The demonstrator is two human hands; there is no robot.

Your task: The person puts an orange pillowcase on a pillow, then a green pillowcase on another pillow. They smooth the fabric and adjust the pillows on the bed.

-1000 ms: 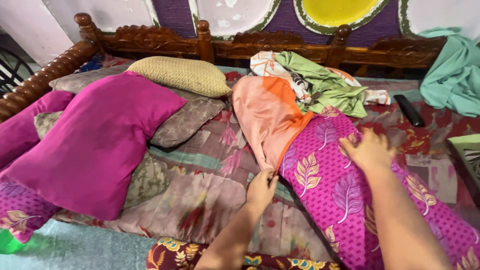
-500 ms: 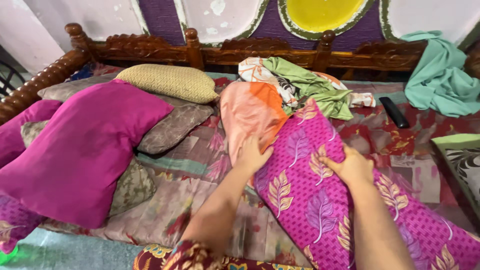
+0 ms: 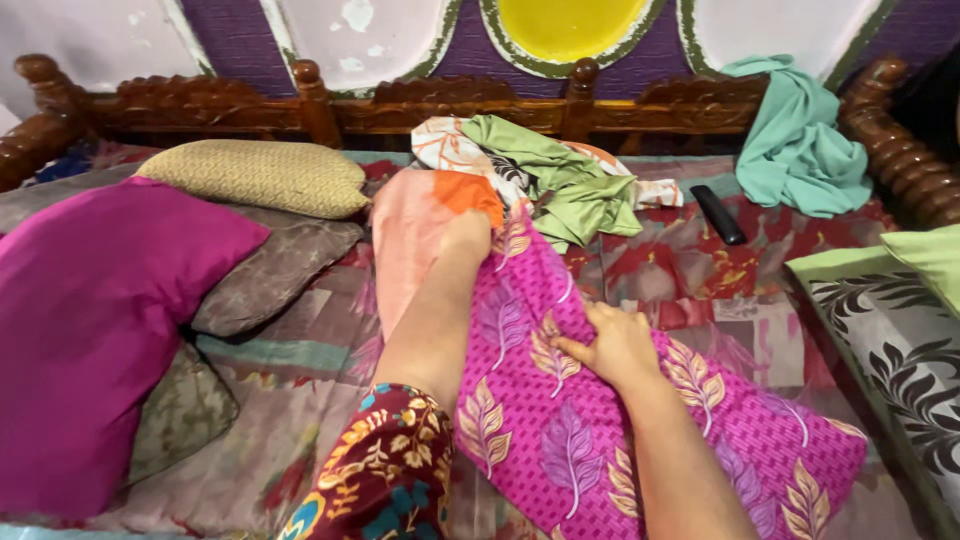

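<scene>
A magenta pillow with a leaf print (image 3: 590, 440) lies slanted on the bed in front of me. My left hand (image 3: 468, 236) grips its far top corner, where it meets a peach and orange cloth (image 3: 415, 235). My right hand (image 3: 612, 345) pinches the printed cover near the pillow's middle. My left forearm, in a floral sleeve, lies along the pillow's left edge.
Plain magenta pillow (image 3: 90, 320), brown pillows (image 3: 275, 270) and a tan pillow (image 3: 255, 177) are piled at left. Crumpled green cloth (image 3: 550, 180), a black remote (image 3: 718, 214) and teal cloth (image 3: 795, 150) lie near the carved wooden headboard (image 3: 420, 100). A green patterned cushion (image 3: 900, 320) is at right.
My left hand slid from the pillow's near edge up to its far corner. My right hand shifted down toward the middle. The view turned to the right.
</scene>
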